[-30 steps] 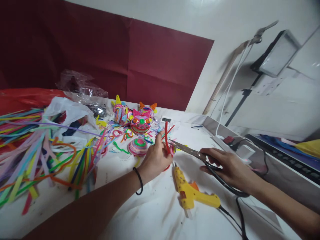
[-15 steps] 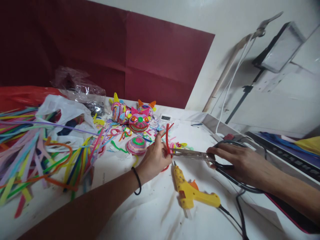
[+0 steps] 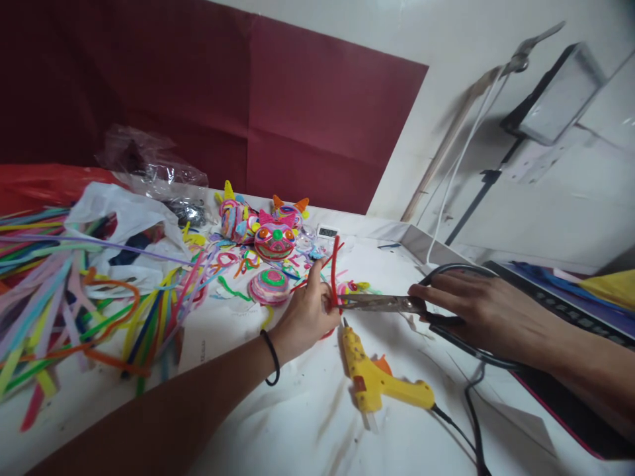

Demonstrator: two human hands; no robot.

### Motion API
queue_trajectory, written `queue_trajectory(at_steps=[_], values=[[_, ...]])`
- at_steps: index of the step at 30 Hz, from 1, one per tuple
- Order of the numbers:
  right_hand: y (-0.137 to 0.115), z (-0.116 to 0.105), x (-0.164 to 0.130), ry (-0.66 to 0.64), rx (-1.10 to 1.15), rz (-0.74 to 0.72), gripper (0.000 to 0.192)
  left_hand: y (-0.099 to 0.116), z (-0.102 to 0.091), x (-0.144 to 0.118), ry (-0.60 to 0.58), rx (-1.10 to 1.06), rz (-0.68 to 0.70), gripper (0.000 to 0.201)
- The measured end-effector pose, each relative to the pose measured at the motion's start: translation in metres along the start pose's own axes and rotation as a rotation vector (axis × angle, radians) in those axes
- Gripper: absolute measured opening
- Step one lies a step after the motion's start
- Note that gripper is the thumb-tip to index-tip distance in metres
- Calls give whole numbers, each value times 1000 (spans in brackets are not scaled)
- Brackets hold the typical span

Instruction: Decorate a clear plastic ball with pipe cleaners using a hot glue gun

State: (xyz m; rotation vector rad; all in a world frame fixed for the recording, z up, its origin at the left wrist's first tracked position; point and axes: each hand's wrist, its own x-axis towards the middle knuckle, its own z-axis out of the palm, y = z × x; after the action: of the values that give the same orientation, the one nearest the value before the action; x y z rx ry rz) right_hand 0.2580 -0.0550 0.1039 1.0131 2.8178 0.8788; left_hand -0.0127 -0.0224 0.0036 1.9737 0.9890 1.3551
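Two-handed over a white table [image 3: 278,423], seen in the head view: pinching a red fuzzy strip [image 3: 335,264], near upright, in the closed fingers of the left hand [image 3: 308,309]; gripping scissors [image 3: 384,303] by the dark handles in the curled right hand [image 3: 483,316], with blades roughly level and tips at the strip, just beside the left fingertips; impossible to tell, at this blur, whether set around the strip or merely against it; for a clean snip, probably best to seat the strip deep between the blades, square across, drawing the pinch a little back from the metal and holding the strip taut; worth watching for room: tight on the near side, with the nozzle of a yellow glue gun [image 3: 370,382] close by the left fingers; crowded beyond, with a coiled dome [image 3: 269,286] and bright animal heads [image 3: 274,239]; heaped at far left with loose coloured strips [image 3: 44,324]; bounded at right by a dark, pink-edged flat thing [image 3: 580,416] beneath the right forearm; freer on the near stretch of table, left of the glue gun.
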Motion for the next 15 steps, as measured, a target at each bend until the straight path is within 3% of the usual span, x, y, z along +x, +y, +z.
queue_trajectory(at_steps=[15], values=[[3,-2,4,12,-122,-30,31,1,1,0,-3,-52,-38,83]])
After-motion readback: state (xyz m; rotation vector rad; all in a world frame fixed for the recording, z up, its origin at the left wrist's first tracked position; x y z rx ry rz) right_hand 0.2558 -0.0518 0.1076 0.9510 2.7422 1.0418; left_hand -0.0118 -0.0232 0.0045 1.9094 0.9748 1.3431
